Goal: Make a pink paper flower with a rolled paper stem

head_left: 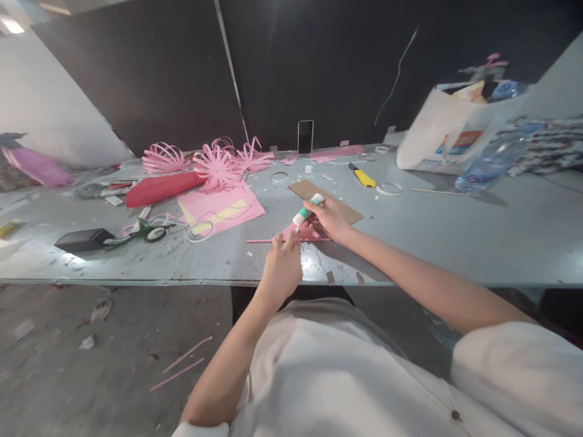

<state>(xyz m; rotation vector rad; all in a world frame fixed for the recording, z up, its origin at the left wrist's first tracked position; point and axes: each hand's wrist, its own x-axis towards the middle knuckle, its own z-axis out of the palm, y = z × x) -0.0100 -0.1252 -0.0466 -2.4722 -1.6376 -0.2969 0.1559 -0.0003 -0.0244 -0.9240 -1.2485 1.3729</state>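
Note:
My right hand (328, 217) is closed round a white and green glue stick (308, 209), held tilted with its lower end down to the left. Just below that end, my left hand (283, 264) has its fingers together at a piece of pink paper (291, 230), which lies partly under both hands. A thin pink strip (259, 241) runs sideways behind the left fingers. Beyond the right hand, a brown cardboard piece (348, 210) lies flat on the table. The left fingertips partly hide the paper they touch.
Pink paper-strip balls (218, 165), a red roll (164, 188) and pink sheets (248, 203) lie left. A yellow cutter (364, 177) and tape ring (389, 189) are right. A phone (305, 137) stands behind; a white bag (421, 139) and bottle (496, 158) stand far right.

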